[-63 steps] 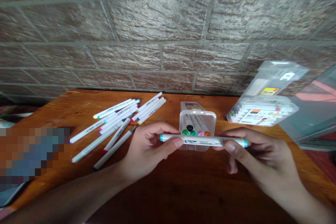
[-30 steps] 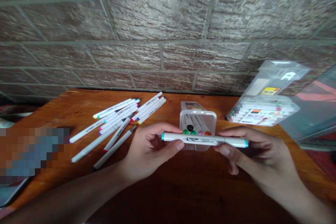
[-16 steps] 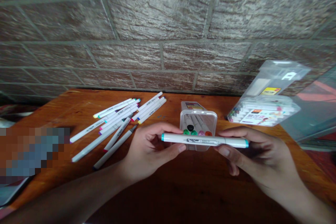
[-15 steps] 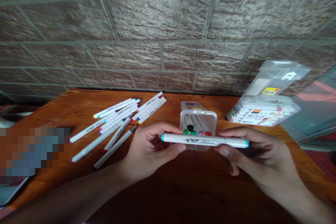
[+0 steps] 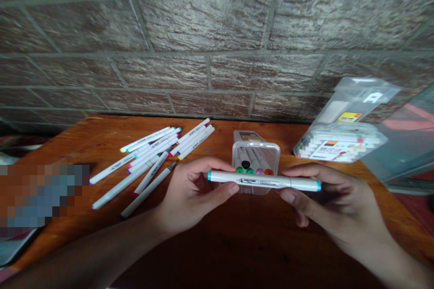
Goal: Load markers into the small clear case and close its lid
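Observation:
A white marker (image 5: 261, 181) with turquoise ends is held level between my two hands, its printed label facing me. My left hand (image 5: 195, 198) pinches it toward the left end with thumb and fingers. Toward the other end, my right hand (image 5: 334, 203) grips it the same way, lower fingers curled beneath. Just behind the marker, a clear plastic case (image 5: 276, 153) lies on the table with its opening toward me. Inside are several markers whose green, black, pink and orange ends show; the held marker hides its lower part.
Several loose white markers (image 5: 152, 149) lie in a spread pile on the wooden table (image 5: 217, 244), left of the case. At the right back stand a filled marker box (image 5: 339, 144) and a clear lid (image 5: 362, 95). A brick wall (image 5: 217, 31) rises behind.
The marker has turned very slightly in my fingers, so its label reads a little more squarely. Both hands stay almost in place.

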The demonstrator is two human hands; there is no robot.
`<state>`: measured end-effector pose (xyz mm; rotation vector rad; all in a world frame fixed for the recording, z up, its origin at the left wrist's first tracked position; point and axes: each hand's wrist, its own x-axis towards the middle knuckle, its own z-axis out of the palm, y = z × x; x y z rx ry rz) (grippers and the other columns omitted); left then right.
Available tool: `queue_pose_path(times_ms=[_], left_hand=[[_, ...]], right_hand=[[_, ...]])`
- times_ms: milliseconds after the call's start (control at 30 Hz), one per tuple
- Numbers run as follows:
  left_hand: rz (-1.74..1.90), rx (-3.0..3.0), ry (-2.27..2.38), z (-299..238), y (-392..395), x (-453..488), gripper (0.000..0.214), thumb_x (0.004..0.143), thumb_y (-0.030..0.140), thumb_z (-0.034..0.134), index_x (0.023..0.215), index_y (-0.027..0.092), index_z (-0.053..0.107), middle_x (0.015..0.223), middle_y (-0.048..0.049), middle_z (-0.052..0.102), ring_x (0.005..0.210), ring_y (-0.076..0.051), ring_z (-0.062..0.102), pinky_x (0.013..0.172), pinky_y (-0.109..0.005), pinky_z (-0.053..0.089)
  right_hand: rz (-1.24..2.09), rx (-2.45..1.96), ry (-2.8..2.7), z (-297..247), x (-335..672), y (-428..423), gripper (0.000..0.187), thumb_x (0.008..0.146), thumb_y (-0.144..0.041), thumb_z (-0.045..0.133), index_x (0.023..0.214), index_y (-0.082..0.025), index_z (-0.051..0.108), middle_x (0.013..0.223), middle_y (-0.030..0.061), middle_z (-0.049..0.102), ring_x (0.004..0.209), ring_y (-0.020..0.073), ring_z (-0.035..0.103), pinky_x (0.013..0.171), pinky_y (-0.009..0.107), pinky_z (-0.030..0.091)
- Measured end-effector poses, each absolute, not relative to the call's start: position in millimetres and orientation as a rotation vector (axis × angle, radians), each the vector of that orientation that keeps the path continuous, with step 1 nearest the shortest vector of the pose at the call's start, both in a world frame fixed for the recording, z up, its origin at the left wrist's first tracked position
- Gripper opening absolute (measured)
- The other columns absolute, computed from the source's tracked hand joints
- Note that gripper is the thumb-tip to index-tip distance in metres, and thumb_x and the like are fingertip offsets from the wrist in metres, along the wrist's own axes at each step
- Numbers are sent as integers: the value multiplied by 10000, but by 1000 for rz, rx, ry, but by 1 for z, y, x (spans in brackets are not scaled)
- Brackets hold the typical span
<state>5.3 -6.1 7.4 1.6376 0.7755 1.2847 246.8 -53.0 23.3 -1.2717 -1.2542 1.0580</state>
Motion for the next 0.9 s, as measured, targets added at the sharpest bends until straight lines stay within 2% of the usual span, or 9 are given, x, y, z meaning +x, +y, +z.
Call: queue_pose_path(times_ms=[267, 533, 900], left_hand=[[1292, 1630, 780, 9, -6, 6, 201, 781, 49, 831, 951, 151, 801, 854, -32, 825, 559, -74, 655, 452, -137, 491], [1294, 1642, 790, 8, -6, 6, 202, 780, 52, 832, 952, 153, 800, 865, -32, 826, 525, -62, 634, 461, -147, 499], [1299, 1636, 785, 8, -6, 5, 206, 780, 53, 833, 957, 153, 798, 844, -33, 820, 517, -65, 627, 445, -146, 486]], right_hand=[[1037, -1250, -1288, 21, 248, -53, 283, 756, -382, 924, 953, -223, 796, 570, -29, 676, 402, 95, 596, 397, 173, 554], [1034, -1224, -1276, 21, 247, -53, 250, 756, -343, 923, 951, -237, 808, 606, -29, 698, 409, 76, 595, 404, 145, 551], [1034, -1248, -1308, 22, 248, -52, 299, 760, -396, 920, 960, -212, 795, 566, -28, 678, 399, 103, 599, 395, 186, 560]])
